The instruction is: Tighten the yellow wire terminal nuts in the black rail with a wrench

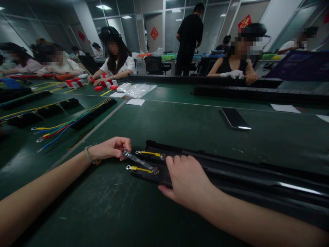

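My left hand (111, 148) is closed on the free end of a small metal wrench (140, 162). The wrench's other end sits on a bolt at the near end of a long black rail (231, 171) that lies across the green table (108, 202). Two short yellow-sleeved wires with ring terminals (150, 154) are fixed at that end of the rail. My right hand (186, 180) lies palm down on the rail just right of the wrench, its fingers curled over the rail's far edge.
A phone (235, 118) lies face up beyond the rail. To the left are black rails with coloured wires (55, 129). Plastic bags (138, 90) and paper slips sit farther back. Several people work at the far side, with more long black rails (205, 80) before them.
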{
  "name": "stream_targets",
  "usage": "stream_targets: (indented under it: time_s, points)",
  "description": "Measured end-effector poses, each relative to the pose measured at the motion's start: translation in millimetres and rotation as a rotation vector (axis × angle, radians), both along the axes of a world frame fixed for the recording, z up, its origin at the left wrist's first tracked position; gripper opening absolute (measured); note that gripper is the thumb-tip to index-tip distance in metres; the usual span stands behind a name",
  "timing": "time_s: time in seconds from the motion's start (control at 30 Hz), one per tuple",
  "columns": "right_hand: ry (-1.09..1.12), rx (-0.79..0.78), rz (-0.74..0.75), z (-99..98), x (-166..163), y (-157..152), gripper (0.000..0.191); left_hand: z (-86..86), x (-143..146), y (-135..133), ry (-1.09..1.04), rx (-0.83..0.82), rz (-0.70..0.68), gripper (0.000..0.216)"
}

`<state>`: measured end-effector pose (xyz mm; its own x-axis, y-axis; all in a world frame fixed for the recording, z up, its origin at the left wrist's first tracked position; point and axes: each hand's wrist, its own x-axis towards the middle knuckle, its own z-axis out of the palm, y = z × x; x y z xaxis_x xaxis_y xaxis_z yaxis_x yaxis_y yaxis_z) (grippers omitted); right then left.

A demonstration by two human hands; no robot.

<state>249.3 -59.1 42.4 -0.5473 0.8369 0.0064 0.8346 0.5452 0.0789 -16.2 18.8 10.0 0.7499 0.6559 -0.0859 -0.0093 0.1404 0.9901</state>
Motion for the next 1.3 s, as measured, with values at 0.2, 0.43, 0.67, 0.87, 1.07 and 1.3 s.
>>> stream_targets:
  time_s: [0.2,0.43,0.67,0.87,1.07,1.3]
  points:
    - [0.006,-0.003,0.001,-0.6,-0.5,-1.4,0.049,4.0,-0.4,-2.3,0.038,0.053,-0.138,0.033]
    - [-0.001,0.005,-0.005,-1.1,-0.8,-0.9,0.047,3.9,-0.6,-3.6,0.072,0.083,-0.241,0.034]
    - [-0.005,0.001,-0.006,-2.6,-0.7,-0.5,0.048,3.1,0.6,-3.1,0.022,0.053,-0.204,0.033]
    - [0.000,-0.005,0.000,-2.2,-0.5,-0.2,0.049,0.3,1.1,-0.4,-0.035,0.038,-0.103,0.027]
    - [-0.011,0.006,-0.002,-1.2,-0.4,-0.8,0.048,-2.6,0.5,1.5,-0.036,0.072,0.014,0.024]
    - [-0.010,0.011,0.004,-2.6,-0.3,-0.2,0.048,-1.2,-1.6,3.3,-0.019,0.071,-0.069,0.027]
